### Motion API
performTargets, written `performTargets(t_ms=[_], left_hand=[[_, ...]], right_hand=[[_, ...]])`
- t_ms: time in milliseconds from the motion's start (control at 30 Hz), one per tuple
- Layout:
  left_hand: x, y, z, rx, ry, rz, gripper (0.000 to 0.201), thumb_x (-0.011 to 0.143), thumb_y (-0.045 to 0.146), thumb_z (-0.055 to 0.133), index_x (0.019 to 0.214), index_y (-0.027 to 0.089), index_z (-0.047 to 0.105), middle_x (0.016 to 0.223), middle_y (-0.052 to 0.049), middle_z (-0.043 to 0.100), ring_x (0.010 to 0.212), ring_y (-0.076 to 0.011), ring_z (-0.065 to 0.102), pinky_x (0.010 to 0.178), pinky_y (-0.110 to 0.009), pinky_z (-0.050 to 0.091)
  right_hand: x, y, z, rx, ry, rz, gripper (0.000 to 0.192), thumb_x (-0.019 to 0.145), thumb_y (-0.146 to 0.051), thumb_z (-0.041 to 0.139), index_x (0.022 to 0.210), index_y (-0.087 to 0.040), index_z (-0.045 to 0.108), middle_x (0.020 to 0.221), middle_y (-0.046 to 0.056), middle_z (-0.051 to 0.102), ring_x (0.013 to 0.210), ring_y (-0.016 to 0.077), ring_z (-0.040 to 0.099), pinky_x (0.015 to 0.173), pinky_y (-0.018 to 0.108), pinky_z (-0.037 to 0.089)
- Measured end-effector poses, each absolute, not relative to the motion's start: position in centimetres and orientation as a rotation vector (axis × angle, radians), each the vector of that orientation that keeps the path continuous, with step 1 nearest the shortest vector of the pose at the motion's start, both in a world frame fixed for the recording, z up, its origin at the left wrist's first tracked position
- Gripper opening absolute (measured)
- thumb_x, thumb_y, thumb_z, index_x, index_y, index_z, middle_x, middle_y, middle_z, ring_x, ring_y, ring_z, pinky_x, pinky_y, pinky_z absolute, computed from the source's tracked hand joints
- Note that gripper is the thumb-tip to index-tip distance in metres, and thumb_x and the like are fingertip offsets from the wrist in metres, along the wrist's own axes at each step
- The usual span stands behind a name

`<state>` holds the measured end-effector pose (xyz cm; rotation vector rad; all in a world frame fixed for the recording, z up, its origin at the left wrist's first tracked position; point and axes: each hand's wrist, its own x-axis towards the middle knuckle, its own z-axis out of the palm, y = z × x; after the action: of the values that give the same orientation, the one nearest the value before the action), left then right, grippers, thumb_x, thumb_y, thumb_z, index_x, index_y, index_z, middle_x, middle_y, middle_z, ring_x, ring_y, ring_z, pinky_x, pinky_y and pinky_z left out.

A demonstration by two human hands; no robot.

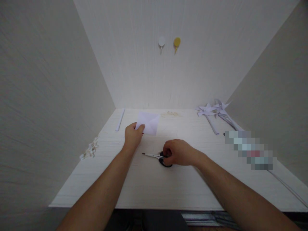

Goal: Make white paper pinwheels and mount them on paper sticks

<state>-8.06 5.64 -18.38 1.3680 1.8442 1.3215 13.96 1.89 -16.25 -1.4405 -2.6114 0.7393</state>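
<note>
Pinching the folded paper (pixel 148 123) in the left hand (pixel 132 136), the right hand (pixel 178 152) closes on the scissors (pixel 157 157) just beside it on the desk (pixel 154 186), likely before cutting.

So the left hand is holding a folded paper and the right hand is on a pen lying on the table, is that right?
Not quite. The head view shows the right hand on a pair of scissors with black handles, not a pen; they lie on the table, blades pointing left. The rest holds: the left hand grips a folded paper.
</note>
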Motion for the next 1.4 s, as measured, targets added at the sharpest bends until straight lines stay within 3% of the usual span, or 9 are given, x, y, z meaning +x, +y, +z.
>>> performTargets(t_ms=[500, 600, 700, 867, 1133, 1400], left_hand=[[-9.5, 6.8, -19.8, 1.179, 1.757, 1.527, 0.028, 0.074, 0.047, 0.062, 0.064, 0.021, 0.060, 0.056, 0.000, 0.057, 0.053, -0.0161, 0.054, 0.052, -0.027, 0.042], [-9.5, 6.9, -19.9, 1.157, 1.746, 1.535, 0.028, 0.073, 0.046, 0.064, 0.065, 0.020, 0.060, 0.055, 0.000, 0.057, 0.051, -0.0158, 0.053, 0.051, -0.026, 0.042], [-9.4, 6.8, -19.9, 1.149, 1.734, 1.534, 0.027, 0.073, 0.045, 0.065, 0.064, 0.020, 0.061, 0.053, 0.000, 0.057, 0.051, -0.0157, 0.053, 0.051, -0.026, 0.041], [-9.2, 6.6, -19.7, 1.144, 1.714, 1.551, 0.027, 0.072, 0.044, 0.065, 0.061, 0.020, 0.061, 0.052, 0.001, 0.056, 0.050, -0.0151, 0.052, 0.051, -0.026, 0.041], [-8.9, 6.4, -19.4, 1.149, 1.647, 1.633, 0.027, 0.073, 0.043, 0.067, 0.060, 0.020, 0.059, 0.051, 0.002, 0.055, 0.049, -0.0138, 0.050, 0.049, -0.024, 0.039], [-8.7, 6.2, -19.1, 1.117, 1.522, 1.718, 0.027, 0.074, 0.043, 0.071, 0.066, 0.018, 0.065, 0.057, 0.001, 0.059, 0.053, -0.0130, 0.052, 0.051, -0.024, 0.043]], right_hand=[[14.6, 3.1, -17.4, -1.368, -2.135, 1.342, 0.008, 0.076, -0.026, 0.072, 0.073, -0.018, 0.071, 0.065, -0.001, 0.069, 0.054, 0.0111, 0.052, 0.051, 0.023, 0.036], [14.6, 3.7, -17.8, -1.373, -1.996, 1.474, 0.016, 0.080, -0.026, 0.065, 0.066, -0.019, 0.064, 0.058, -0.002, 0.066, 0.043, 0.0086, 0.045, 0.044, 0.023, 0.032], [14.7, 4.1, -17.8, -1.348, -1.883, 1.559, 0.020, 0.078, -0.025, 0.068, 0.062, -0.019, 0.058, 0.060, 0.000, 0.069, 0.042, 0.0082, 0.049, 0.043, 0.022, 0.032], [15.0, 4.8, -18.4, -1.278, -1.701, 1.588, 0.027, 0.063, -0.020, 0.076, 0.059, -0.021, 0.049, 0.048, -0.007, 0.057, 0.042, 0.0071, 0.044, 0.042, 0.020, 0.029], [14.8, 5.6, -19.3, -1.142, -1.413, 1.559, 0.053, 0.046, -0.029, 0.092, 0.069, -0.023, 0.044, 0.058, -0.010, 0.058, 0.046, 0.0058, 0.045, 0.044, 0.020, 0.031], [14.4, 5.1, -18.8, -1.156, -1.341, 1.510, 0.051, 0.047, -0.030, 0.092, 0.078, -0.023, 0.052, 0.065, -0.003, 0.069, 0.047, 0.0109, 0.055, 0.044, 0.022, 0.033]])
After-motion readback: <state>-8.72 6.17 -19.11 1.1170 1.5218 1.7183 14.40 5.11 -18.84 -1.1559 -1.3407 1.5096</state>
